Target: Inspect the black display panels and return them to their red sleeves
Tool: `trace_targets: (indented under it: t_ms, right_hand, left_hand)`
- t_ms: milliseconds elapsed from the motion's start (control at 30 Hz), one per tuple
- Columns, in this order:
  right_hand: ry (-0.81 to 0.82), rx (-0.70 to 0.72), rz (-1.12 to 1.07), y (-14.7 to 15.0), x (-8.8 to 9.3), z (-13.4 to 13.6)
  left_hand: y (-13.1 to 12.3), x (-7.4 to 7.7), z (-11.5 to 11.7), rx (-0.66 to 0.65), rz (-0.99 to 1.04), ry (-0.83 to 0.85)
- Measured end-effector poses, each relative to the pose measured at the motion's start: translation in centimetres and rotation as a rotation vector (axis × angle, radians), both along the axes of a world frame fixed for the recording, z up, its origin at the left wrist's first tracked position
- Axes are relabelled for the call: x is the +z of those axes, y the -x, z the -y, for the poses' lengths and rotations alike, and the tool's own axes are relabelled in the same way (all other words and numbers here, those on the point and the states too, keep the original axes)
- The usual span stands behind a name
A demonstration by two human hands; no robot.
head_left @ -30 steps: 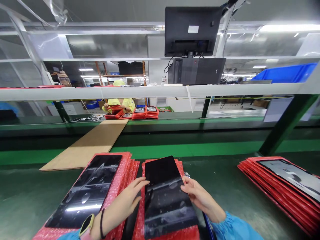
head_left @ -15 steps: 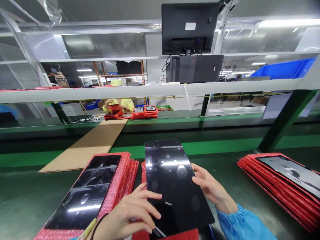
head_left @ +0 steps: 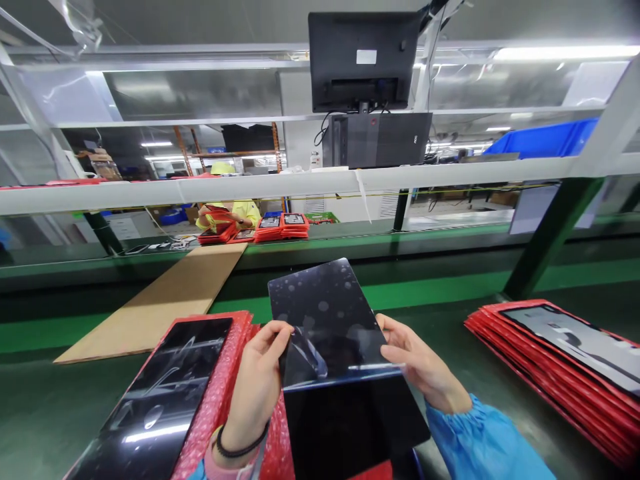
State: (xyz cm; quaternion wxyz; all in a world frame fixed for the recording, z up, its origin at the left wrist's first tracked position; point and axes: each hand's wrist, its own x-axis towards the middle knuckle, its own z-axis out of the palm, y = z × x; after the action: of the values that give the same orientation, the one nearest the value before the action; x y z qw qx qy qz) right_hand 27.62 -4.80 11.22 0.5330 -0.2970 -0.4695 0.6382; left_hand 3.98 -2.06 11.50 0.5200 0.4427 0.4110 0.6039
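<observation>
A: ok, so where's the black panel (head_left: 330, 310)?

B: Right between the fingers, tilted over red bubble wrap (head_left: 281, 440). Left hand (head_left: 256, 379) has thumb and index pinched together at its left edge, though I can't tell if that's bare panel or some film layer on it. Right hand (head_left: 425, 368) is clamped on the right edge, thumb on the face, other fingers tucked behind.

A: And that shiny line (head_left: 345, 381) just below the fingertips?

B: Film edge, glare, second sheet? Honestly can't tell.

A: How'd it handle?

B: My guess: light, thin, pretty stiff, slippery on that glossy face, easily chipped or cracked. I'd hold both long edges near the middle, level with each other, and not twist it.

A: Neighbours?

B: Another dark panel (head_left: 155, 393) left of the left fingers; red stack (head_left: 533, 373) well right of the right ones.
</observation>
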Motion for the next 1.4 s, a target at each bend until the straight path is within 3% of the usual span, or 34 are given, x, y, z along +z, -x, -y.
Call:
trace_targets:
  t_ms: [233,333,433,533,667,933,1200,1400]
  right_hand:
    - [0.079,-0.079,-0.242,1.4,1.3,0.0]
    - [0.085,-0.004,-0.401,3.1,0.7,0.9]
    - [-0.044,0.058,-0.344,5.6,-0.5,2.0]
    - [-0.156,0.095,-0.291,8.2,-0.8,3.0]
    - [-0.116,0.128,-0.281,9.8,-0.1,3.6]
    - [-0.159,0.288,-0.264,9.3,-0.8,3.3]
    - [-0.042,0.237,-0.212,9.4,-0.5,4.0]
    - [0.009,0.304,-0.251,9.2,-1.7,4.2]
  left_hand:
    - [-2.2,0.8,-0.4,0.275,0.285,-0.002]
    - [-2.4,1.4,0.1,0.431,0.404,-0.067]
    - [-2.3,2.0,0.7,0.540,0.473,-0.142]
    - [-2.2,2.5,1.3,0.583,0.486,-0.166]
    - [-2.0,2.4,1.6,0.633,0.513,-0.153]
    - [-1.1,1.9,1.2,0.668,0.555,-0.130]
    - [-0.6,1.2,0.4,0.619,0.546,-0.111]
    - [-0.7,1.8,0.3,0.641,0.527,-0.098]
